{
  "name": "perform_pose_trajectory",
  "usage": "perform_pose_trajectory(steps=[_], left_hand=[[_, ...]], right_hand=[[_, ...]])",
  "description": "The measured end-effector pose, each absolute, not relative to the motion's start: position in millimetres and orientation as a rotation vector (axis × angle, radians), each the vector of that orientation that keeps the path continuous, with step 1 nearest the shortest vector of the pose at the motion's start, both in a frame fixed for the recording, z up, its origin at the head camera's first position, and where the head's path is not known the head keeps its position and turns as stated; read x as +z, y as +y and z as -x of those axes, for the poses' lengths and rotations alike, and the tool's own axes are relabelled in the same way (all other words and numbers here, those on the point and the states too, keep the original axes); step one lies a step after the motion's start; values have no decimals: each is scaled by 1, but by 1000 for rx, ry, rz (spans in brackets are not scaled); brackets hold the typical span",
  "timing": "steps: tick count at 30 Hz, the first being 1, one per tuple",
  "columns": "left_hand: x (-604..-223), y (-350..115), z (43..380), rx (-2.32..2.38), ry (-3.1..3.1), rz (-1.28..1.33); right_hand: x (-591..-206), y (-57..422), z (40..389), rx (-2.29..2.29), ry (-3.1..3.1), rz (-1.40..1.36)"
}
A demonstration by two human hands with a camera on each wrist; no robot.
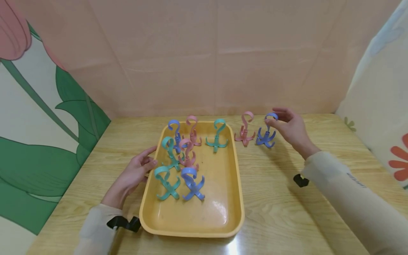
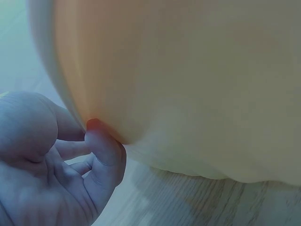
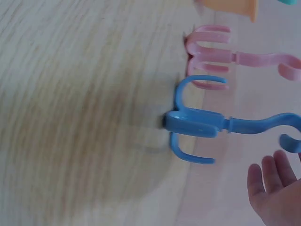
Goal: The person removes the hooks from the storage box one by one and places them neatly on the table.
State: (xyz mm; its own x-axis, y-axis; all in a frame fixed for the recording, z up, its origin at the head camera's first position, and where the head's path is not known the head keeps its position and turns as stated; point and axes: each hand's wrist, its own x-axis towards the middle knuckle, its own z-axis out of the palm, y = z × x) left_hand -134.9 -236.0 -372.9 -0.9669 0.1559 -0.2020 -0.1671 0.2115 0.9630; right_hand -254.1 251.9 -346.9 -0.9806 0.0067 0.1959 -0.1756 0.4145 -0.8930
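My right hand [image 1: 291, 131] is at the curled top of a blue four-pronged plastic hanger hook [image 1: 266, 139], pinching it between thumb and fingers; the hook stands upright on its prongs. In the right wrist view the hand's outer fingers [image 3: 270, 176] are spread beside the blue hook [image 3: 197, 123], and its thumb is out of frame. A matching pink hook [image 1: 244, 134] stands just left of it. My left hand [image 1: 135, 173] holds the left side of a yellow tray [image 1: 220, 219], thumb at the rim. In the left wrist view, a bent fingertip presses the tray's outer wall [image 2: 197, 94].
Several blue, pink and green hooks stand in the tray, mostly along its left half and far end, among them a green hook [image 1: 217, 138] at the far right corner. The wooden table [image 1: 274, 212] ends at a pink backdrop [image 1: 178, 71], with patterned sheets at both sides.
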Motion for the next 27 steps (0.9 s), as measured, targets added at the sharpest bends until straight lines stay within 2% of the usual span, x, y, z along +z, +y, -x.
perform_pose_trajectory(steps=[9, 20, 27], left_hand=[[-372, -236, 135, 1815, 2245, 10], [-374, -236, 135, 1827, 2233, 10], [-374, -236, 135, 1826, 2228, 12]], right_hand=[[-323, 244, 241, 1486, -2426, -196], [-305, 211, 213, 1476, -2325, -294], [-302, 187, 204, 1561, -2109, -465]])
